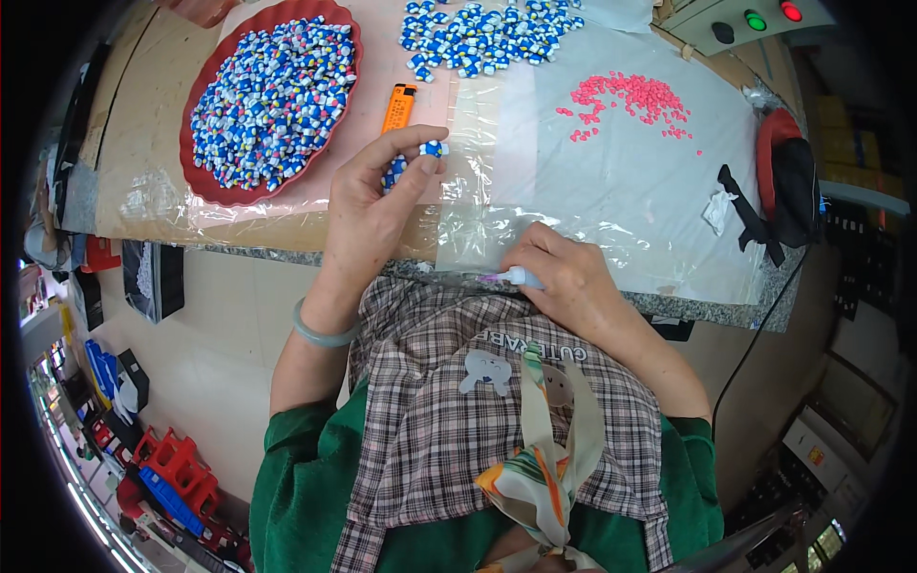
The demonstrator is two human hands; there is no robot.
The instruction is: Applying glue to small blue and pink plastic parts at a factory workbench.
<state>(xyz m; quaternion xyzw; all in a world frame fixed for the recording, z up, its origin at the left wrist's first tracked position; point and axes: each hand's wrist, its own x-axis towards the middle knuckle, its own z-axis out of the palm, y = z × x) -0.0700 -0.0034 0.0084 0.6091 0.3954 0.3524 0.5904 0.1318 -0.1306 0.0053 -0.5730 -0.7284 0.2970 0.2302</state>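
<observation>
Thumb and forefinger of my left hand (368, 205) pinch a small blue-and-white piece (434, 149) above the table's front part. More blue-and-white pieces (394, 170) rest inside the same hand's curled fingers. My right hand (571, 275), low by the table edge, grips a small white squeeze bottle (521, 277) with a thin purple tip pointing left. The bottle and the pinched piece are apart. Just beyond my left hand lies a flat orange object (398, 107) with a black end. Small pink pieces (635, 95) lie scattered on the sheet at the right.
A red scalloped tray (356, 72) heaped with blue-and-white pieces stands at the left. Similar pieces (487, 40) spread at the back. A control box (735, 27) with lit buttons is at far right; black cloth (796, 191) hangs over a red container nearby. Clear film (478, 181) covers the tabletop.
</observation>
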